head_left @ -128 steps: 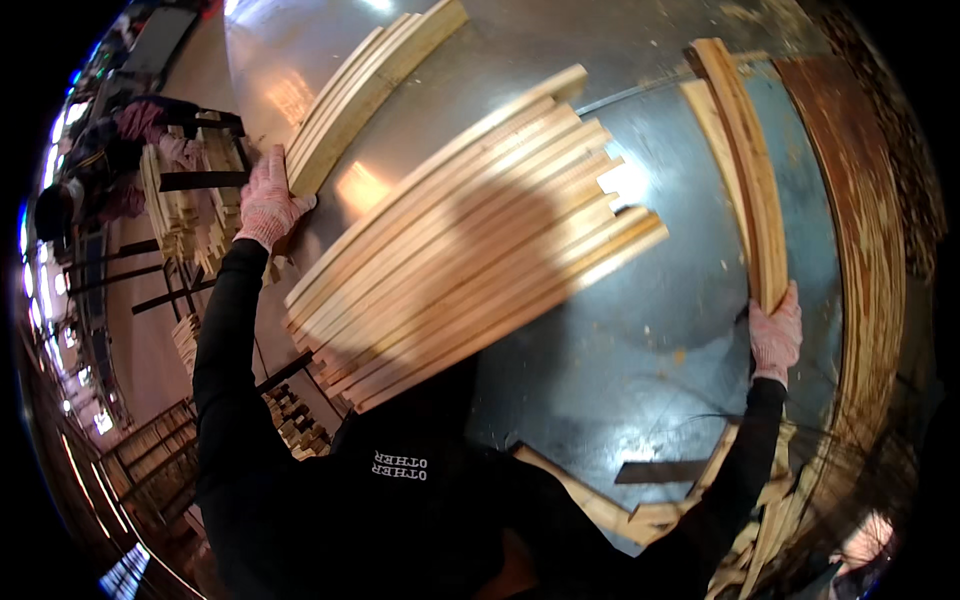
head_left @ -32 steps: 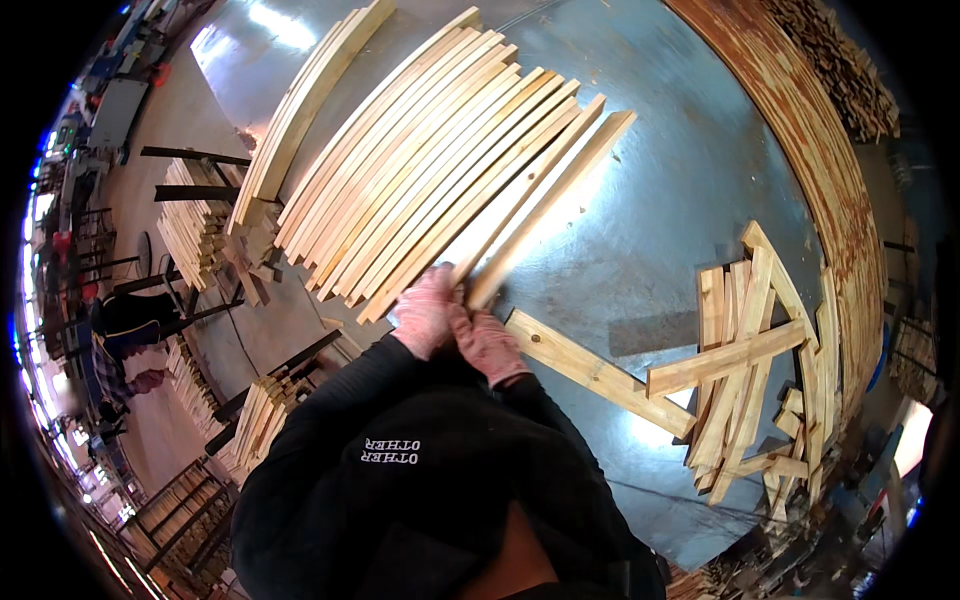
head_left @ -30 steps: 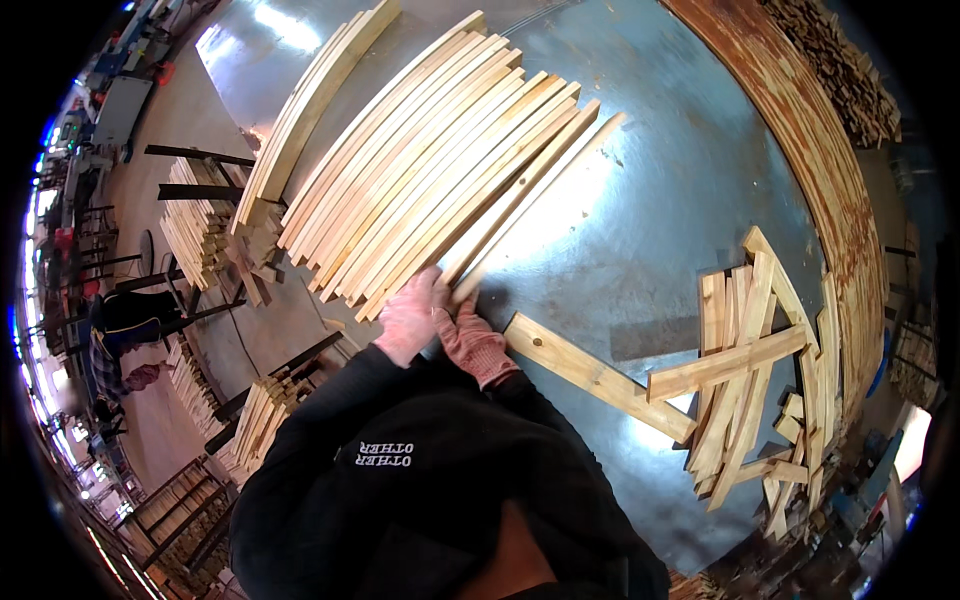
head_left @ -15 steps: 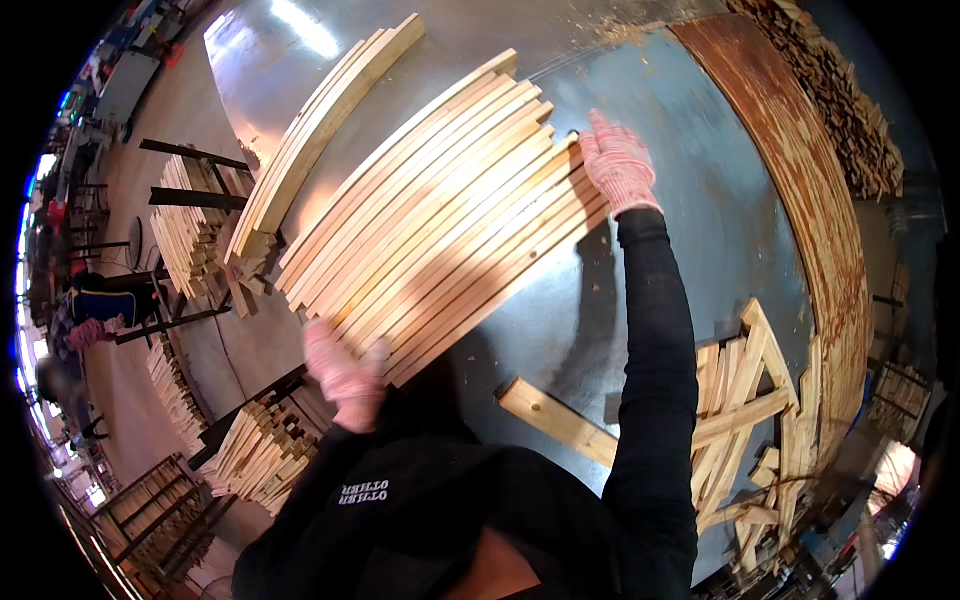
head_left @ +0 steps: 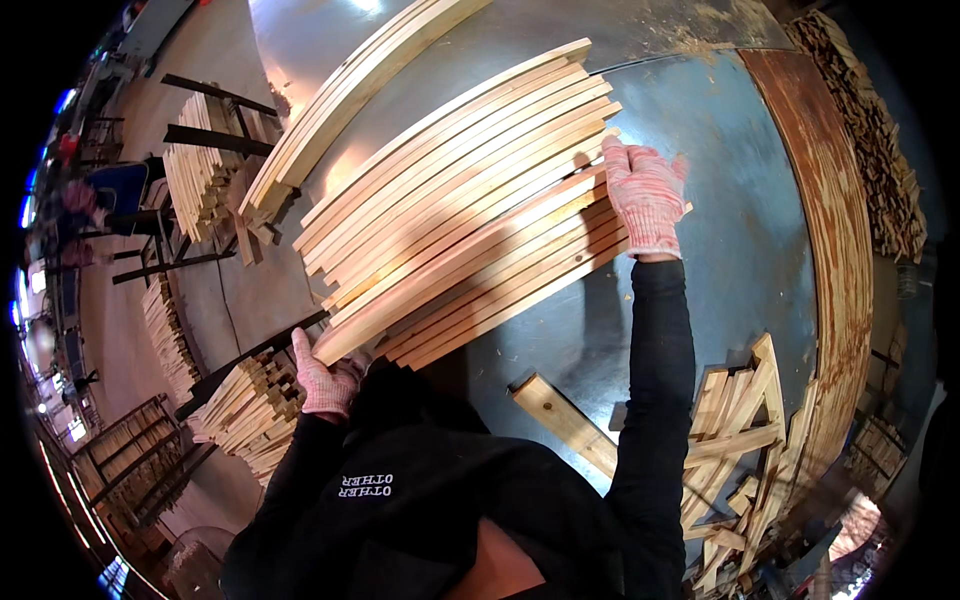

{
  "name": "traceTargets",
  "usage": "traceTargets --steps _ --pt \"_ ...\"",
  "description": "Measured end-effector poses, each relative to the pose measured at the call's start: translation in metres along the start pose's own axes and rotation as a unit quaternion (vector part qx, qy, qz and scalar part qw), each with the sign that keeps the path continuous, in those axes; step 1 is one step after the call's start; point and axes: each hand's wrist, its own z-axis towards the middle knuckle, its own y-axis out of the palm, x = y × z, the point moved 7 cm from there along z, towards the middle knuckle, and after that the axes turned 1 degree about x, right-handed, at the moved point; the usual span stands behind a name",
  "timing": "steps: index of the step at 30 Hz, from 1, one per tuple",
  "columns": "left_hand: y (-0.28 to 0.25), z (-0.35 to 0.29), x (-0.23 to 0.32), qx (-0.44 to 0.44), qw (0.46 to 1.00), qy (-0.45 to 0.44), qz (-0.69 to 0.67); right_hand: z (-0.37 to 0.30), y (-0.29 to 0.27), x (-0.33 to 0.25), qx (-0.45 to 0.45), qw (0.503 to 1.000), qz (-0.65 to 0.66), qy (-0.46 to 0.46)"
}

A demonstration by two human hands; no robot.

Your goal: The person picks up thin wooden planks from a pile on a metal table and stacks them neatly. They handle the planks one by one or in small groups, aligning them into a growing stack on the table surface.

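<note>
A row of pale wooden strips point(head_left: 450, 160) lies side by side on a metal tabletop point(head_left: 740, 220). One wooden strip point(head_left: 445, 275), perhaps with another against it, is raised above the row and slants from near left to far right. My left hand point(head_left: 328, 382), in a pink-white knit glove, grips its near end, thumb along the side. Around the far end closes my right hand point(head_left: 645, 195), gloved alike; its fingertips are partly hidden. Beneath the raised wood, several strips point(head_left: 500, 310) stay on the table in shadow.
Thicker wooden pieces point(head_left: 350, 95) lie stacked at the far left. A short board point(head_left: 565, 420) and a pile of offcuts point(head_left: 735, 440) are near right. Beyond runs a worn brown board point(head_left: 800, 170). Racks of wood point(head_left: 200, 170) stand on the floor at left, with a person behind.
A wooden strip has come up off the row between my hands. My fingers, looser before, have closed on its ends. The whole view has shifted slightly.
</note>
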Motion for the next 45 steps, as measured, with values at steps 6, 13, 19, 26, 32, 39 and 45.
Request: traceTargets --steps 6,13,19,26,32,39,45 --pt "0.027 -0.091 0.049 -0.056 0.986 0.154 -0.039 -0.086 -0.046 -0.033 0.135 0.785 0.604 0.026" --pt "0.148 -0.238 -0.098 -0.616 0.497 0.096 0.604 -0.217 -0.075 -0.045 0.071 0.558 0.814 0.146" --pt "0.163 -0.272 -0.241 -0.669 0.435 0.062 0.599 -0.284 -0.069 0.046 0.065 0.731 0.652 0.191" --pt "0.193 -0.198 -0.221 -0.620 0.472 0.096 0.620 -0.320 -0.171 0.164 -0.006 0.940 0.306 0.151" --pt "0.188 -0.208 -0.206 -0.720 0.389 0.060 0.572 -0.266 -0.156 0.067 0.007 0.969 -0.085 -0.234" --pt "0.127 -0.225 -0.229 -0.590 0.510 0.045 0.624 -0.258 -0.083 0.053 0.355 0.895 0.258 -0.077" --pt "0.198 -0.127 -0.088 -0.615 0.630 0.096 0.464 -0.227 0.088 0.036 0.011 0.803 0.544 0.245"
